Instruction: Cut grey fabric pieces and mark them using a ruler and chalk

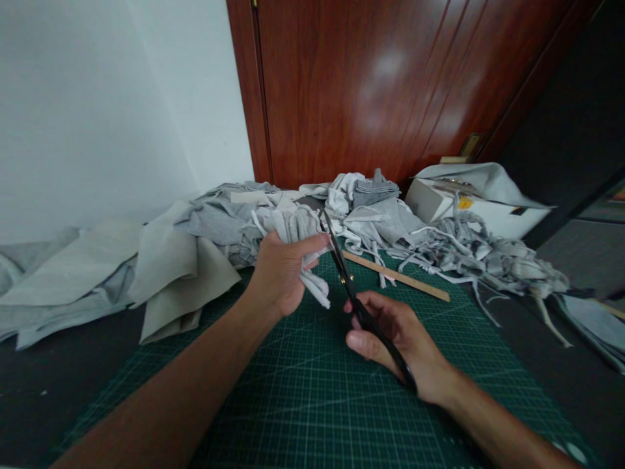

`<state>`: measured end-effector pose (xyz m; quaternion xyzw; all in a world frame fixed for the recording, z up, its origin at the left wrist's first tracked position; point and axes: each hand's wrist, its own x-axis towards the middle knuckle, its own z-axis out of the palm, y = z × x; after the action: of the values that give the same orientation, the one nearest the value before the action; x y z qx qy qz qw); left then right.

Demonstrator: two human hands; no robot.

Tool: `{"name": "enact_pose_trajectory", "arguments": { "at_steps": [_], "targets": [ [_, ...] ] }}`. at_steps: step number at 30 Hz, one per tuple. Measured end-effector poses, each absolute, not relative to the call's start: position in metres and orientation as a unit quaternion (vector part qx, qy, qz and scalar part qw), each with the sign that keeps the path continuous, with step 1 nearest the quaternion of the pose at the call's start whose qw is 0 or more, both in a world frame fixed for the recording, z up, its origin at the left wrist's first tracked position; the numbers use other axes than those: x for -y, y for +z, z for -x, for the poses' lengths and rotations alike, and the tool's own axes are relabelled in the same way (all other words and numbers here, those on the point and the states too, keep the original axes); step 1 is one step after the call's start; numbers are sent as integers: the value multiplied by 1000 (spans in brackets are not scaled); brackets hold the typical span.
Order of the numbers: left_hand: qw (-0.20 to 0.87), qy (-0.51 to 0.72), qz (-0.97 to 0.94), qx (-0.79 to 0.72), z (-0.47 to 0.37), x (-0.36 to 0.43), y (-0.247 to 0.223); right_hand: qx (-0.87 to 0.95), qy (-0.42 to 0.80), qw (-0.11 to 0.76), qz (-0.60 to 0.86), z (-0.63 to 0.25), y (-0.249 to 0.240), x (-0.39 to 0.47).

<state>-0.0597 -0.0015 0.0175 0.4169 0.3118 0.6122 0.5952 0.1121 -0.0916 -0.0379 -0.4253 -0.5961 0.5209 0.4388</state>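
My left hand (286,270) is closed around a bunch of light grey fabric (316,288), whose rolled ends hang below the fingers and whose folds rise above them. In my right hand (390,332) are black-handled scissors (347,277), pointing up and away, with the blades a little apart. The blades stand just right of my left fingertips, beside the fabric; whether any cloth lies between them is hard to tell. Both hands are above a green cutting mat (303,391).
A wooden ruler (398,277) lies on the mat's far right part. Grey cloth (180,267) is heaped left and behind. Tangled fabric strips (488,254) lie at the right, before a white box (430,198). Behind stand a white wall and a reddish-brown door (342,91).
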Motion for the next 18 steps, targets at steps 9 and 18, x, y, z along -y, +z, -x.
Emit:
{"name": "enact_pose_trajectory", "arguments": {
  "at_steps": [9,18],
  "targets": [
    [614,615,-409,-279,59,4,19,593,518,445,426,-112,-40,92],
    [641,605,-395,-258,58,7,21,579,530,463,412,-113,-43,93]
  ]
}}
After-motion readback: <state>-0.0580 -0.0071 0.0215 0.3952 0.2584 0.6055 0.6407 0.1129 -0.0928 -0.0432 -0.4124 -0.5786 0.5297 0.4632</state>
